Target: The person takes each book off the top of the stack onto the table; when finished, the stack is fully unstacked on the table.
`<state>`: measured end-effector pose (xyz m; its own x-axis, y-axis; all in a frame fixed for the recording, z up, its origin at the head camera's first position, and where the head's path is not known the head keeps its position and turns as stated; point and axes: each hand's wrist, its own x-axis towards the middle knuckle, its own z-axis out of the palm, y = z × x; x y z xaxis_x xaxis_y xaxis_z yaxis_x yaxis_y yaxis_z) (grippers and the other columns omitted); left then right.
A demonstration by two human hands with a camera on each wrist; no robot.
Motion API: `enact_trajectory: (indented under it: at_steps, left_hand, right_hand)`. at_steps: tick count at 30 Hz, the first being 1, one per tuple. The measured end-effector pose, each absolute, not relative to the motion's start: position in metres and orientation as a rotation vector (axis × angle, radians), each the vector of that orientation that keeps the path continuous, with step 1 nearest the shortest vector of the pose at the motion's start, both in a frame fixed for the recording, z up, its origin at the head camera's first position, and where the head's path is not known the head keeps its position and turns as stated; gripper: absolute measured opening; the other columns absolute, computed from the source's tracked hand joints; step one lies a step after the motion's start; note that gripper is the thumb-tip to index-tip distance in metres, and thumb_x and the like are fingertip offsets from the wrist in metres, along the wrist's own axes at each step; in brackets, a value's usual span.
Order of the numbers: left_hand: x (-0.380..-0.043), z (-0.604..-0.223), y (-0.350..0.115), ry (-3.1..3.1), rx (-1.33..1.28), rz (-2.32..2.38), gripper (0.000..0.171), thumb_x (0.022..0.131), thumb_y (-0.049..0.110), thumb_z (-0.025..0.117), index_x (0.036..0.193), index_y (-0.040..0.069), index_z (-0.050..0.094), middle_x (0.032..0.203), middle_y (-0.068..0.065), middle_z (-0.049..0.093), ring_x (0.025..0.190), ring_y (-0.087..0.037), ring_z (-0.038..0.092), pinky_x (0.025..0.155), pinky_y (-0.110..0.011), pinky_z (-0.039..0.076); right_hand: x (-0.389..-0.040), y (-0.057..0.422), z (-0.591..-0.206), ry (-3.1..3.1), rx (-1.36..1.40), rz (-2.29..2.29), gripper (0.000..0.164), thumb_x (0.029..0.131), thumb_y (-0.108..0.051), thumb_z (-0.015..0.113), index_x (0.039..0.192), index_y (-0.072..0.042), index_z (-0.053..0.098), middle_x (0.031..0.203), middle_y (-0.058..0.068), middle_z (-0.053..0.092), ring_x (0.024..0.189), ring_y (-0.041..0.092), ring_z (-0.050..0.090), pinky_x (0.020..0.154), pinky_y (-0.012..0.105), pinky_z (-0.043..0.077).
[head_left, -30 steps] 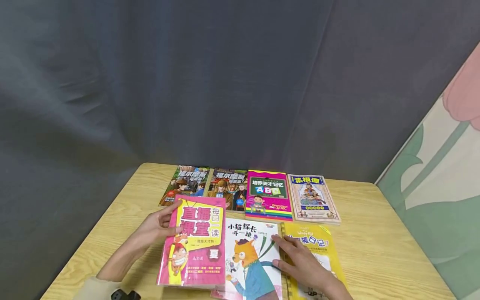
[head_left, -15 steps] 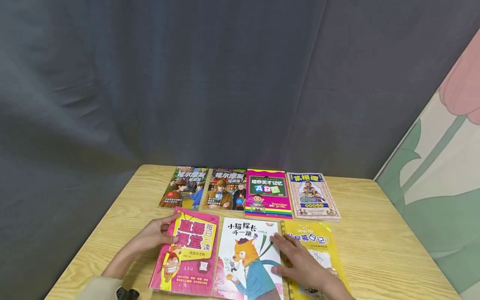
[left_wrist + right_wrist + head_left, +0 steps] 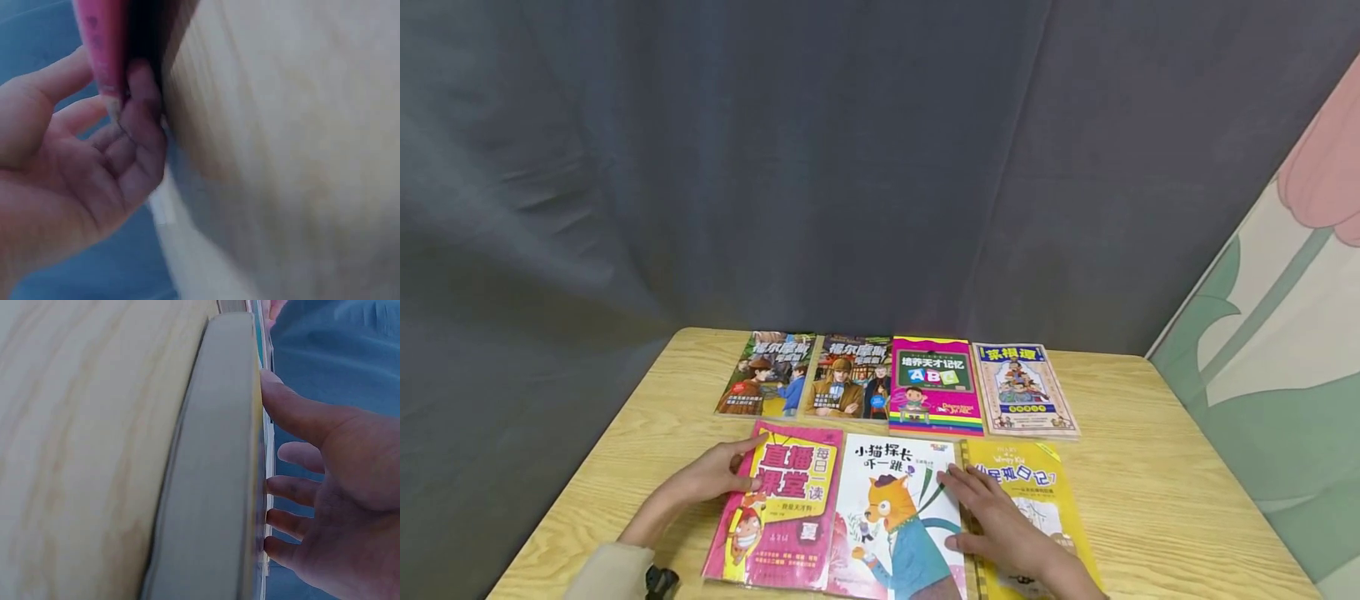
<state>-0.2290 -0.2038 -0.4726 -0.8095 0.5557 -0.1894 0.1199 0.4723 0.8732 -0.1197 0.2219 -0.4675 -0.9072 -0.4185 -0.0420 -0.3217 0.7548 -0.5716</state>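
My left hand [image 3: 715, 471] holds a pink book [image 3: 790, 521] by its left edge. In the left wrist view, the left hand [image 3: 81, 156] has its thumb on one side of the pink book [image 3: 100, 44] and curled fingers on the other, close to the tabletop. Directly right of it lies a white picture book [image 3: 880, 500] with an orange cat in a blue coat. My right hand [image 3: 1011, 529] lies with fingers spread, its tips at the white book's right edge, over a yellow book [image 3: 1067, 508]. The yellow book's thick page edge [image 3: 206, 456] fills the right wrist view.
Behind, in a row on the wooden table [image 3: 1150, 467], lie two detective comic books [image 3: 767, 375], a magenta ABC book [image 3: 936, 392] and a pale book with a blue title band [image 3: 1026, 396]. A dark curtain [image 3: 880, 167] hangs at the back; a flower-patterned panel [image 3: 1277, 358] stands right.
My left hand has lowered the pink book towards me, off the white book's left part, so it now lies beside it. The right hand has stayed almost in place.
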Motion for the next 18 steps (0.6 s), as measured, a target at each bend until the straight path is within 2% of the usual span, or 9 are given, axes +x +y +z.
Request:
enact_trajectory:
  at_steps: [3, 6, 8, 10, 13, 14, 18]
  left_hand:
    - [-0.225, -0.466, -0.197, 2.464, 0.576, 1.111, 0.07, 0.086, 0.012, 0.072, 0.144, -0.005, 0.038, 0.134, -0.032, 0.049, 0.118, -0.045, 0.051, 0.092, -0.051, 0.047]
    - [-0.219, -0.461, -0.19, 2.616, 0.56, 0.95, 0.065, 0.084, 0.012, 0.073, 0.142, 0.0, 0.045, 0.135, -0.031, 0.049, 0.127, -0.053, 0.037, 0.095, -0.061, 0.041]
    - [-0.214, -0.46, -0.186, 2.671, 0.529, 0.88, 0.063, 0.085, 0.012, 0.072, 0.142, 0.002, 0.046, 0.129, -0.032, 0.052, 0.12, -0.052, 0.045, 0.089, -0.058, 0.045]
    - [-0.209, -0.457, -0.183, 2.717, 0.47, 0.801, 0.063, 0.086, 0.015, 0.071, 0.143, 0.004, 0.046, 0.12, -0.03, 0.055, 0.106, -0.045, 0.055, 0.077, -0.053, 0.049]
    - [-0.203, -0.455, -0.178, 2.772, 0.393, 0.666, 0.064, 0.087, 0.024, 0.071, 0.143, 0.007, 0.046, 0.11, -0.022, 0.056, 0.086, -0.032, 0.057, 0.064, -0.045, 0.047]
    - [-0.201, -0.454, -0.177, 2.791, 0.377, 0.617, 0.064, 0.087, 0.027, 0.071, 0.144, 0.009, 0.046, 0.108, -0.02, 0.056, 0.084, -0.03, 0.056, 0.062, -0.045, 0.047]
    - [-0.199, -0.455, -0.174, 2.856, 0.379, 0.477, 0.063, 0.086, 0.032, 0.071, 0.142, 0.011, 0.049, 0.118, -0.023, 0.053, 0.092, -0.037, 0.054, 0.059, -0.048, 0.047]
  right_hand:
    - [-0.121, 0.223, -0.467, 2.782, -0.61, -0.858, 0.078, 0.085, -0.042, 0.069, 0.148, -0.009, 0.037, 0.153, 0.021, 0.031, 0.138, 0.05, 0.019, 0.103, 0.071, 0.02]
    - [-0.122, 0.223, -0.468, 2.784, -0.621, -0.851, 0.079, 0.084, -0.042, 0.07, 0.148, -0.009, 0.037, 0.152, 0.021, 0.031, 0.138, 0.05, 0.021, 0.103, 0.07, 0.021]
    - [-0.123, 0.224, -0.468, 2.785, -0.632, -0.846, 0.079, 0.084, -0.041, 0.071, 0.148, -0.008, 0.038, 0.152, 0.021, 0.032, 0.137, 0.05, 0.022, 0.103, 0.07, 0.022]
    - [-0.123, 0.224, -0.468, 2.785, -0.637, -0.841, 0.08, 0.083, -0.042, 0.071, 0.148, -0.008, 0.038, 0.152, 0.021, 0.032, 0.137, 0.049, 0.023, 0.104, 0.069, 0.023]
    - [-0.123, 0.224, -0.468, 2.79, -0.635, -0.833, 0.08, 0.083, -0.042, 0.071, 0.147, -0.007, 0.038, 0.151, 0.021, 0.033, 0.136, 0.049, 0.025, 0.103, 0.068, 0.025]
    - [-0.123, 0.224, -0.467, 2.793, -0.627, -0.829, 0.08, 0.083, -0.043, 0.071, 0.147, -0.007, 0.039, 0.151, 0.02, 0.033, 0.136, 0.049, 0.025, 0.103, 0.068, 0.026]
    - [-0.122, 0.223, -0.463, 2.807, -0.591, -0.809, 0.081, 0.082, -0.042, 0.073, 0.146, -0.005, 0.04, 0.15, 0.02, 0.035, 0.135, 0.048, 0.027, 0.102, 0.066, 0.029]
